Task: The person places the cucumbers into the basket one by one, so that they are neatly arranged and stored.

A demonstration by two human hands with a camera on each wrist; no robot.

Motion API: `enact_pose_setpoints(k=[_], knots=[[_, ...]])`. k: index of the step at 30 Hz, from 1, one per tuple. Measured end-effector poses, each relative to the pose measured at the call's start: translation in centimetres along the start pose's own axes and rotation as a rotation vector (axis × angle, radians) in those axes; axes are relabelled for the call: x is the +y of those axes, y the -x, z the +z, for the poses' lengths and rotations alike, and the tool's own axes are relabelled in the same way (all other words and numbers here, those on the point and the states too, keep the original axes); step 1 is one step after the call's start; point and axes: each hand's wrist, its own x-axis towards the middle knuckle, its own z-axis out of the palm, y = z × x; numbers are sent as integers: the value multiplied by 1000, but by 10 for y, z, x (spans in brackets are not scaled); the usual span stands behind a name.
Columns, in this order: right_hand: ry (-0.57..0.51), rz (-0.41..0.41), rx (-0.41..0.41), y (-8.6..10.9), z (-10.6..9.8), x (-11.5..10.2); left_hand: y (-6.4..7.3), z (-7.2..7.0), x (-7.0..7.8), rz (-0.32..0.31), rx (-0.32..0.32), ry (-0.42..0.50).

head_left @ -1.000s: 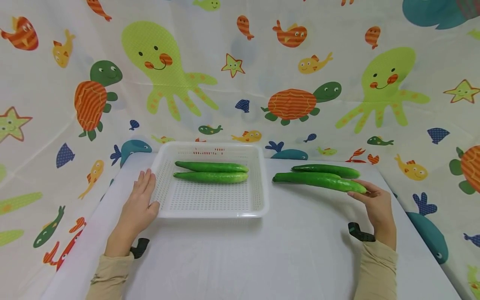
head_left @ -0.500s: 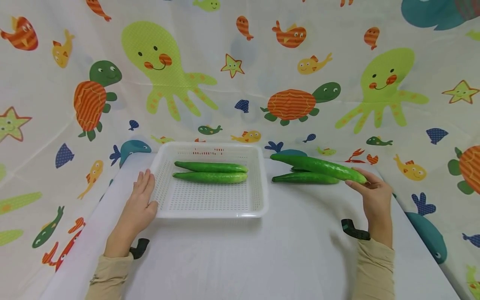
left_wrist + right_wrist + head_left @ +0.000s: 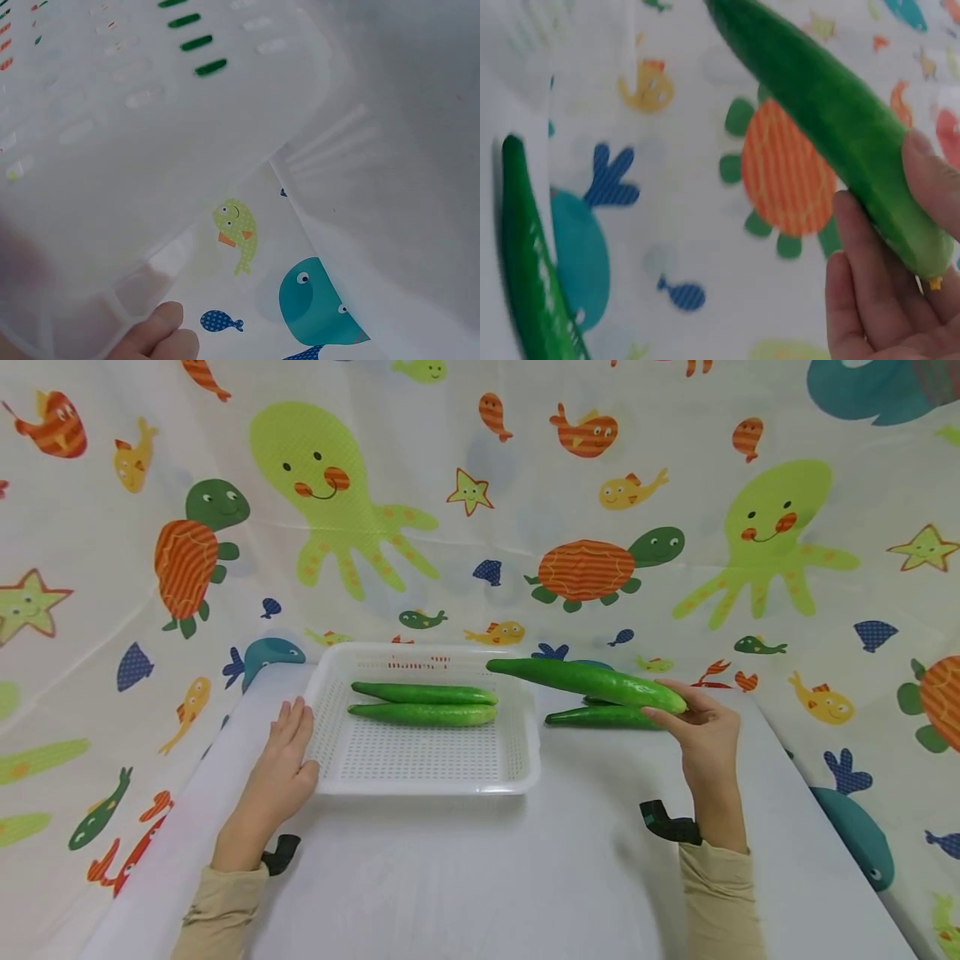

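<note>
My right hand (image 3: 703, 727) pinches a long green cucumber (image 3: 585, 681) near its blunt, paler end, thumb on one side and fingers on the other. The cucumber is raised, and its narrow tip overlaps the right rim of the white plastic basket (image 3: 420, 788) in the head view. In the right wrist view the held cucumber (image 3: 832, 112) slants up from the fingers. My left hand (image 3: 281, 768) lies with straight fingers along the basket's left side. Inside the basket are two cucumbers (image 3: 423, 716), side by side. Two more cucumbers (image 3: 600, 717) lie on the table, partly hidden behind the held one and the hand.
The white table (image 3: 465, 877) extends in front of the basket and to its right. Behind it hangs a white curtain (image 3: 465, 560) printed with sea animals. A dark wrist camera (image 3: 667, 824) sits on the right wrist, another (image 3: 281, 855) on the left.
My right hand has lifted the cucumber off the table and moved it left, so its tip now reaches over the basket's edge. The left hand has stayed at the basket.
</note>
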Motion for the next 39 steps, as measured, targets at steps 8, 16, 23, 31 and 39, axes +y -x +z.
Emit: enact_pose_setpoints(k=[8, 16, 23, 31, 39], knots=[[119, 10, -158, 2, 50, -21, -1, 0, 0, -8, -6, -11], [355, 44, -300, -11, 101, -32, -2, 0, -1, -7, 3, -8], [482, 44, -398, -19, 147, -32, -1, 1, -2, -4, 10, -13], [536, 62, -492, -29, 195, -17, -1, 1, -1, -4, 10, -14], [564, 58, -573, -27, 227, 0, -1, 2, -2, -2, 5, -10]])
